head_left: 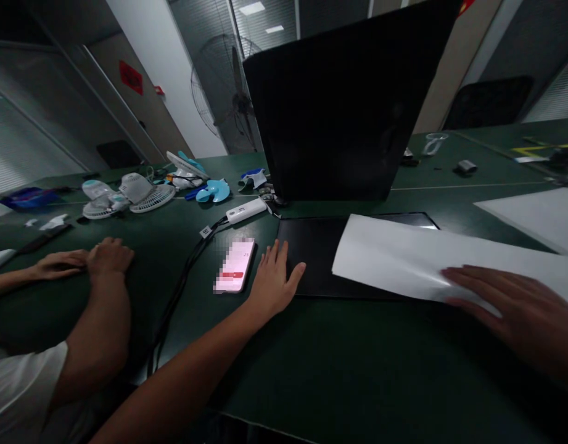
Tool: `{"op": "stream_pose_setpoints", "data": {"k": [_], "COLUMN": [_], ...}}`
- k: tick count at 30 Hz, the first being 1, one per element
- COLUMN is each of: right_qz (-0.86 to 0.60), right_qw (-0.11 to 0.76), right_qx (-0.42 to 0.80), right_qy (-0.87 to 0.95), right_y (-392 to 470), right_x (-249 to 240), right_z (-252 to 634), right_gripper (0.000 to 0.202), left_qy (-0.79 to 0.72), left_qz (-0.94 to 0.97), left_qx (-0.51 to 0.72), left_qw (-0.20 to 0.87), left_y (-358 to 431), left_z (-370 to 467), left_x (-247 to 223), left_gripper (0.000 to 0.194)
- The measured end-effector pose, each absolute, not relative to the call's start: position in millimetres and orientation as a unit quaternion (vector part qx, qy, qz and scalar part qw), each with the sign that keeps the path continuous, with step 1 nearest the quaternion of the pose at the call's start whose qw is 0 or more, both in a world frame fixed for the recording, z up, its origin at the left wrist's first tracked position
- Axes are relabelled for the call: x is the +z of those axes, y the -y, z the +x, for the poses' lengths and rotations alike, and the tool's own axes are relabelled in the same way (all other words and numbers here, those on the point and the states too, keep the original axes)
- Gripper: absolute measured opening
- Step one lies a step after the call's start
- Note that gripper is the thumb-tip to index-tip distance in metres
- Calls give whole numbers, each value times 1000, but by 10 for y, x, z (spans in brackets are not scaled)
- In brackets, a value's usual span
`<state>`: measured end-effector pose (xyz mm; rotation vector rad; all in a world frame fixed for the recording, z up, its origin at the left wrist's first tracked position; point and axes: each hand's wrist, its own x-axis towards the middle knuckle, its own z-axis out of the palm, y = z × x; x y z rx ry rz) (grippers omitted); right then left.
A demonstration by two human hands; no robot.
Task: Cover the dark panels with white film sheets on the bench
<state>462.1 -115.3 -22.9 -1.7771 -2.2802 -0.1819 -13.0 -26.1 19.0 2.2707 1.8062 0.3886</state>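
My left hand (274, 280) rests palm down with its fingers spread, at the left edge of a flat black panel (311, 243) lying on the green table. Beside it, to the left, a pink-screened phone (240, 265) lies face up. My right hand (510, 302) grips the near edge of a large white sheet (404, 246), fingers on top and thumb along the edge below. The sheet covers much of the black panel and bends slightly. Behind the flat panel, a big black panel (343, 105) stands upright, tilted back.
A white power strip (245, 211) with black cables (182, 283) lies left of the panels. Small fan parts (149, 197) and blue fan blades (213, 191) are farther back. At far left are another person's hands (108, 256). More white sheets (543, 213) lie at right.
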Motion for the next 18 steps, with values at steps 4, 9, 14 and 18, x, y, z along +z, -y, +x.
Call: {"op": "stream_pose_setpoints", "data": {"k": [4,9,14,18], "right_qz": [-564,-526,-482,-442], "right_qw": [81,70,48,35], "right_qx": [3,60,60,88], "right_qy": [822,846,873,892], "right_y": [819,543,739,928], "right_x": [-154,-119,-173,-154], "right_z": [4016,3642,3524,3488], "right_gripper": [59,68,66,72], "left_qy": [-624,-628,-607,-586], "left_qz": [755,750,773,801], "left_qx": [132,126,111,70], "left_qw": [151,167,149,100], "left_y": [220,208,214,234], "left_z": [-155,-176,-177,-148], "left_x": [180,161,79,25], "left_gripper": [81,82,79,81]}}
